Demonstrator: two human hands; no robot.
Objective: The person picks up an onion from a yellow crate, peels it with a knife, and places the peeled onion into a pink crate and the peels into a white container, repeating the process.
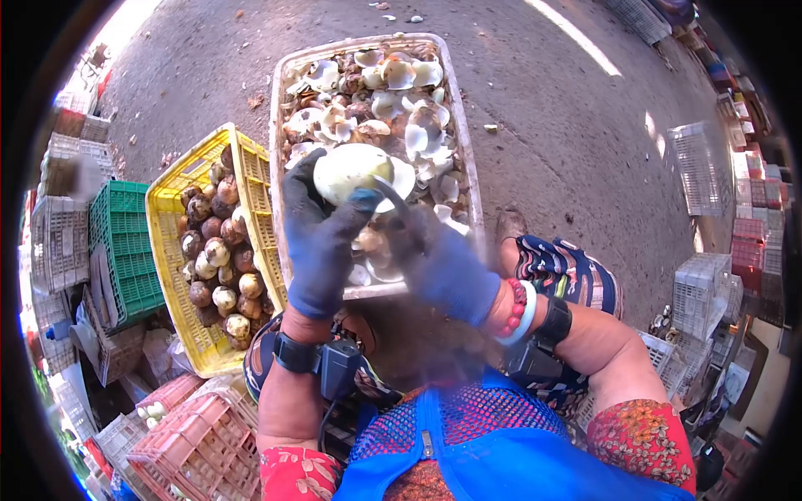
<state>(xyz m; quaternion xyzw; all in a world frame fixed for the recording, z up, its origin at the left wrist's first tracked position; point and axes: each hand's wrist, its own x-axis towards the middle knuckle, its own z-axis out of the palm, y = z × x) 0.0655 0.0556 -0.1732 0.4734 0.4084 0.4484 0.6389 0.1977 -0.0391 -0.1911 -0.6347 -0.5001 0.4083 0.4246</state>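
A large peeled onion point(355, 171), pale green-white and smooth, rests in my left hand point(322, 225), whose dark-gloved fingers curl round its left side and underside. My right hand point(434, 255), in a blue glove with dark fingers, is closed close against the onion's lower right. A loose white layer point(399, 184) stands out from the onion at these fingertips. Something dark and narrow crosses it; I cannot tell whether it is a blade or a finger. Below both hands stands a pale crate point(464, 125) full of white, cup-shaped onion layers point(401, 73) and brown skins.
At the left a tilted yellow crate point(159, 225) holds many brown, dirty onions point(215, 250). Beyond it are stacked green crates point(125, 242). Pink crates point(200, 447) lie lower left, and grey crates point(702, 292) stand at the right. Concrete floor point(568, 125) stretches ahead.
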